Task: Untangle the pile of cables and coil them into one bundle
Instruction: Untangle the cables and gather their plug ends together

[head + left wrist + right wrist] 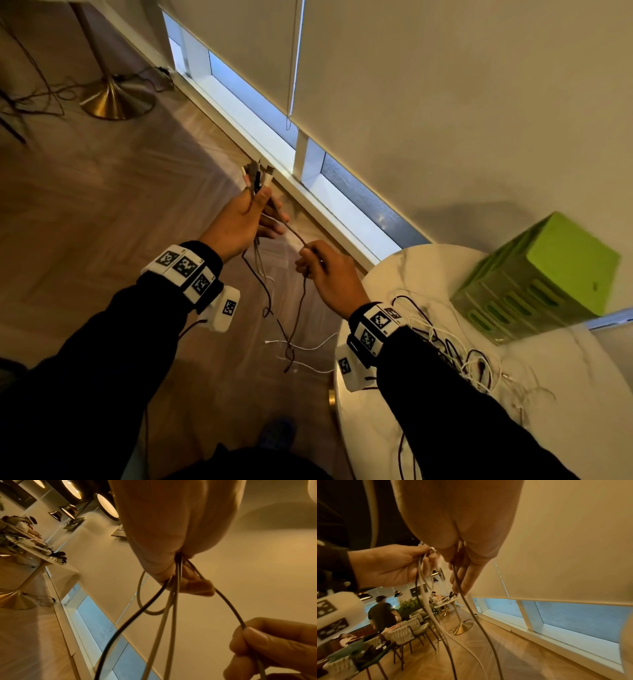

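Brown and white cables [259,260] hang from the left hand [239,219], which grips them in a closed fist held over the wood floor [102,219]; their plugs [258,174] stick up out of the fist toward the window [246,99], and the strands trail straight down, their long axis near vertical. One brown cable [291,228] slants from that fist across to the right hand [325,270], which pinches it between thumb and fingertips before it drops away below. More cables [455,346] lie in a loose tangle on the white table [428,267], toward its near edge, with a green box [548,274] at the far edge. Only the head view shows the plugs and the tangle. The left wrist view shows four strands leaving the fist [168,534] and a pale loop [145,601] beneath it. The right wrist view shows chairs [406,635] and a person [382,612] far off.
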